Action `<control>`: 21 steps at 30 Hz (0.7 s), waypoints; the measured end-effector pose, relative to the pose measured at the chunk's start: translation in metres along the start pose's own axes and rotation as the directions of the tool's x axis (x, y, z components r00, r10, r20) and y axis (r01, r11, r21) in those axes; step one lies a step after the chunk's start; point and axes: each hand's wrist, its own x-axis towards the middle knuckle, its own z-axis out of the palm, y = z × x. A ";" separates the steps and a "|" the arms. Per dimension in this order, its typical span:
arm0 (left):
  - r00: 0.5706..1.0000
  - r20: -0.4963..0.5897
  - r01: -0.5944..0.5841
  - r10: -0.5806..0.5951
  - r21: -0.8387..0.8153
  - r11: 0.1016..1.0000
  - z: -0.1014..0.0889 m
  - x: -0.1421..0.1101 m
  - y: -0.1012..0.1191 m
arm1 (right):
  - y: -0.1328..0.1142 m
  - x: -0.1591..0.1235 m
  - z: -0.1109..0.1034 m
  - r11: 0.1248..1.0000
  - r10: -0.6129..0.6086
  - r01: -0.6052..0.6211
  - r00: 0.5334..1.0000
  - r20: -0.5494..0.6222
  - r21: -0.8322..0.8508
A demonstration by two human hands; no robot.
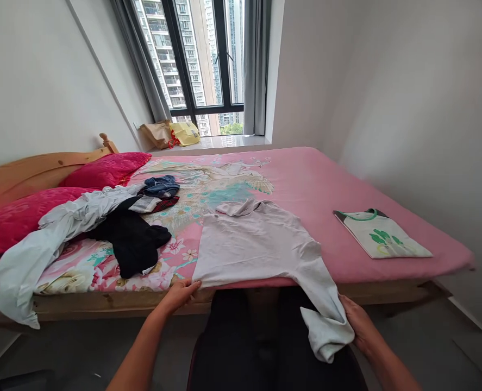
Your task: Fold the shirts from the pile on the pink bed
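Note:
A pale grey long-sleeved shirt lies spread sideways on the bed, its collar toward the far side and its hem edge at the left. My left hand pinches the near corner of the hem at the bed's front edge. The near sleeve hangs over that edge, its cuff end doubled back and drooping above my lap. At the right, my right hand is closed on this sleeve, with its fingers partly hidden behind the cloth.
A folded white T-shirt with a green print lies on the bed at the right. White cloth, black clothing and denim are heaped at the left beside red pillows. Bags stand on the windowsill.

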 end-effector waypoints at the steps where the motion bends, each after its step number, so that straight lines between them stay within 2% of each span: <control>1: 0.998 0.031 0.051 -0.048 -0.093 0.994 0.002 -0.003 -0.003 | -0.004 -0.001 -0.002 1.000 -0.003 0.003 1.000 0.021 -0.014; 4: 0.994 0.053 0.110 -0.098 -0.346 0.932 0.012 -0.007 -0.009 | -0.014 -0.005 -0.001 0.996 -0.067 0.071 0.994 0.081 -0.045; 7: 0.995 -0.054 0.047 -0.084 -0.483 0.874 0.022 -0.003 -0.018 | -0.018 -0.006 -0.001 0.988 -0.108 0.120 0.987 0.123 -0.096; 9: 0.989 -0.124 0.005 -0.080 -0.513 0.858 0.026 -0.001 -0.027 | -0.014 -0.004 -0.006 0.977 -0.114 0.135 0.985 0.132 -0.165; 12: 0.985 -0.152 -0.010 -0.083 -0.531 0.848 0.030 0.000 -0.042 | 0.000 0.002 -0.019 0.906 -0.152 0.186 0.981 0.118 -0.380; 15: 0.984 -0.160 -0.016 -0.083 -0.537 0.844 0.033 -0.001 -0.051 | 0.008 0.007 -0.026 0.776 -0.314 0.254 0.949 -0.004 -0.577; 18: 0.979 -0.164 0.005 -0.118 -0.564 0.826 0.035 0.000 -0.048 | 0.001 0.009 -0.016 0.709 -0.473 0.334 0.878 -0.069 -0.621; 21: 0.971 -0.169 0.041 -0.171 -0.585 0.810 0.040 0.001 -0.039 | -0.013 0.011 0.005 0.714 -0.515 0.395 0.856 -0.051 -0.578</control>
